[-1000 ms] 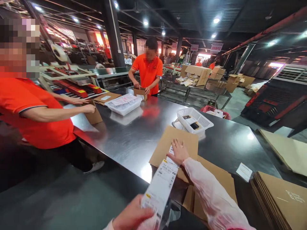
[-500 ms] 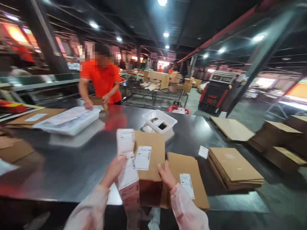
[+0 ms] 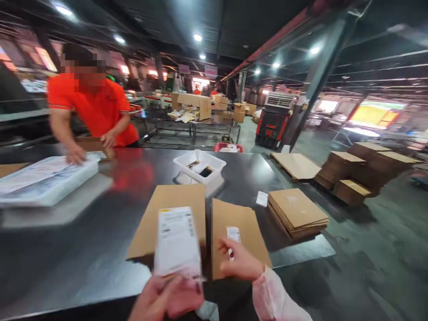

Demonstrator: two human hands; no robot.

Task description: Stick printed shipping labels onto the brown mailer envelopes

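White label strip (image 3: pixel 177 240) held upright, beside flat brown cardboard (image 3: pixel 236 229).

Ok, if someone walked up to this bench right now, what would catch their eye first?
Probably the strip of white shipping labels, held up by the left hand at the near edge of the steel table. Beside it, the right hand rests on a flat cardboard sheet bearing a small label. Across the table, a person in an orange shirt leans over a white tray.

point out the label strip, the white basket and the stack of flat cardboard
label strip (image 3: pixel 177 243), head view, middle of its printed face
white basket (image 3: pixel 187 163), head view, front left rim
stack of flat cardboard (image 3: pixel 296 208), head view, top sheet
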